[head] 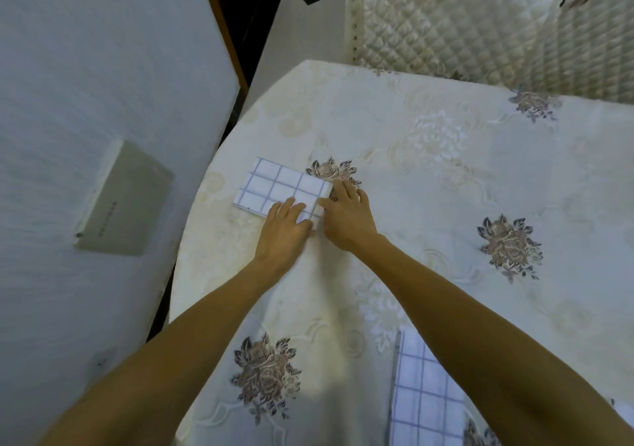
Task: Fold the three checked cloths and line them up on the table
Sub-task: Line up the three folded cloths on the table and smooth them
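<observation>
A folded white cloth with a blue check (274, 186) lies flat on the floral tablecloth (446, 205), near the table's left edge. My left hand (283, 231) rests palm down on its near right corner, fingers spread over the fabric. My right hand (346, 217) presses against the cloth's right edge, fingers lying along it. A second checked cloth (420, 390) lies at the near edge of the table under my right forearm, partly hidden by it. No third cloth is in view.
A quilted cream chair back (463, 27) stands at the far side of the table. On the left is a white wall with a grey box (123, 202) mounted on it. A dark gap runs between wall and table.
</observation>
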